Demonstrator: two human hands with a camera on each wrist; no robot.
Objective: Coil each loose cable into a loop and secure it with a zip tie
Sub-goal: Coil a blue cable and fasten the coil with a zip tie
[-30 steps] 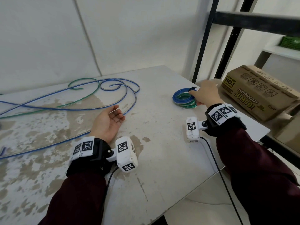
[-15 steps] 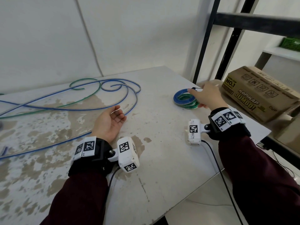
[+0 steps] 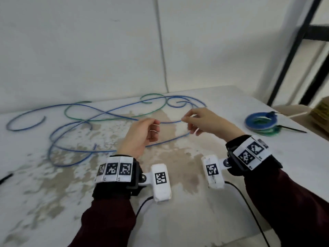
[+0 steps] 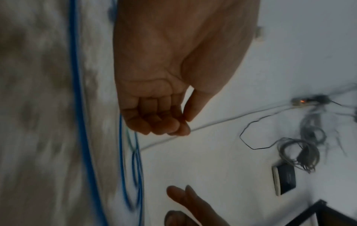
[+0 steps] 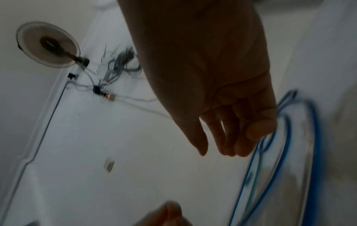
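Pinching a thin blue cable (image 3: 170,121) between us, we hold a short stretch of it raised above the white, brown-stained tabletop (image 3: 178,202). Our left hand (image 3: 140,138) curls its fingers around the cable's near end, thumb against fingertips; our right hand (image 3: 208,123) nips the same stretch between thumb and forefinger, the other fingers loosely bent beneath. Both wrists, wrapped in black cuffs with printed marker tags, hover over the table's middle, palms turned toward each other.

From the pinch the blue cable sags back to the surface and sprawls leftward in wide, crossing curves, tangled with a thin green cable (image 3: 114,118) and further blue lengths near the white wall (image 3: 89,50). Well apart to the right, near the table's edge, lies a finished flat coil of blue and green cable (image 3: 260,122), a black zip tie (image 3: 292,129) sticking out from it. A black metal shelf frame (image 3: 292,50) stands behind that corner. The wrist views are dark and blurred, showing little more than curled fingers and blue strands.
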